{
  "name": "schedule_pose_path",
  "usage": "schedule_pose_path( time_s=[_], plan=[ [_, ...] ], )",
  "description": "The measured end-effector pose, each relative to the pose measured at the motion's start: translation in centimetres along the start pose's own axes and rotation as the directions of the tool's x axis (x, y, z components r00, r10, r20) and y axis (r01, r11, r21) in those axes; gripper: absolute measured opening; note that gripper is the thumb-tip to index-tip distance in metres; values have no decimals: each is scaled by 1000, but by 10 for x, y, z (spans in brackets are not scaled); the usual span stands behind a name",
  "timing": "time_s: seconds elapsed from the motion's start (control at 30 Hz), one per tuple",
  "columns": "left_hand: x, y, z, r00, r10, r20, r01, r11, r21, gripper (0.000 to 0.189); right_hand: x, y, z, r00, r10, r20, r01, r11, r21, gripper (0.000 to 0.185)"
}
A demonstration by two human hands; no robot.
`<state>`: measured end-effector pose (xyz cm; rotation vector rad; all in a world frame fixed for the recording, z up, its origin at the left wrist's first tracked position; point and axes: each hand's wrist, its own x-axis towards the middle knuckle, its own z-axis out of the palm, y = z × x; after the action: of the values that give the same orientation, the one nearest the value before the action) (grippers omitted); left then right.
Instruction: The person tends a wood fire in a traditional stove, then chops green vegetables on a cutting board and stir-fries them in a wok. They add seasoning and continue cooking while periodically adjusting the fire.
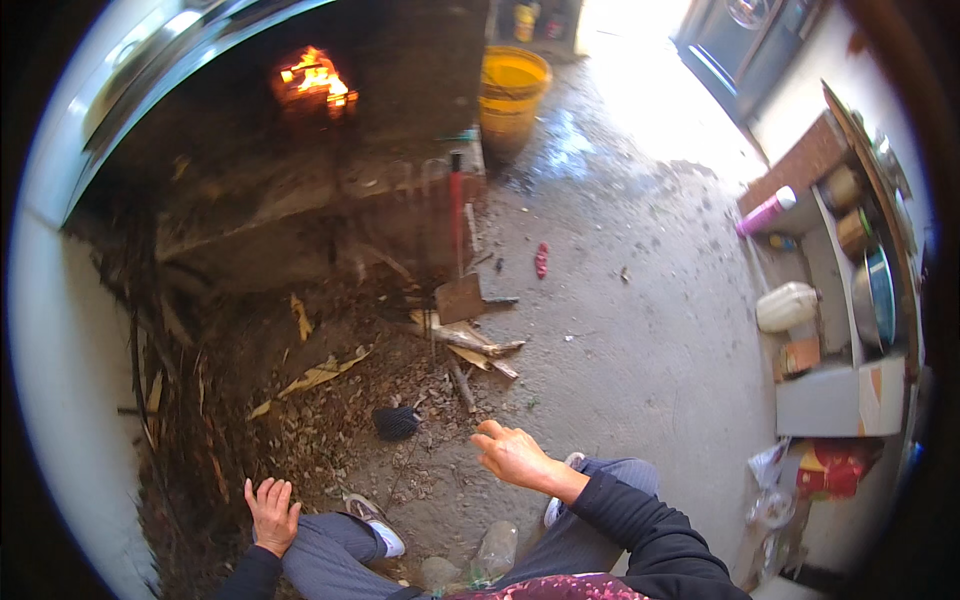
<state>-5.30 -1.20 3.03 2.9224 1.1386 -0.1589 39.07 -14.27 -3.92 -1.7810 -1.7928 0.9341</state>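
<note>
My left hand [272,516] lies at my left knee, its fingers apart and nothing in it. Over the floor in front of my right knee, my right hand [512,452] is raised with its fingers loosely bent, holding nothing that I can see. Between and beyond the hands, a dark ribbed object [396,423] rests on dry leaf litter. Split pieces of firewood [480,346] lie farther ahead, beside the metal blade of a red-handled shovel [459,298]. A fire [316,81] burns in the dark hearth at the upper left. A clear plastic bottle [496,550] lies between my feet.
A pile of twigs and brushwood [172,420] lines the left wall. A yellow bucket [513,94] stands beside the hearth. Along the right wall is a shelf [834,277] with bowls, a white jug [787,307] and boxes. A small red object [541,260] lies on the concrete floor.
</note>
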Motion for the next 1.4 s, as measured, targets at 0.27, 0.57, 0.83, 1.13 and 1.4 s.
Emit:
schedule_pose_path(
  time_s=[0.27, 0.57, 0.83, 1.13, 1.4],
  plan=[
    [98, 41, 9, 925, 264, 273, -266, 964, -33, 33, -13, 45, -6, 896, 288, -337, -262, 957, 122, 34],
    [222, 335, -183, 774, 633, 26, -553, 694, -461, 29, -203, -40, -103, 625, 467, -625, -516, 848, 118, 30],
    [333, 474, -325, 675, 727, -127, -662, 521, -540, 30, -388, -50, -267, 75, 788, -611, -802, 412, 432, 21],
    [503, 533, -411, 701, 684, -204, -662, 516, -544, 31, -344, 5, -481, 1, 795, -607, -558, 504, 659, 18],
    [725, 723, -503, 505, 792, -343, -790, 264, -553, 37, -314, 105, -608, -74, 813, -578, -446, 492, 748, 18]
  ],
)
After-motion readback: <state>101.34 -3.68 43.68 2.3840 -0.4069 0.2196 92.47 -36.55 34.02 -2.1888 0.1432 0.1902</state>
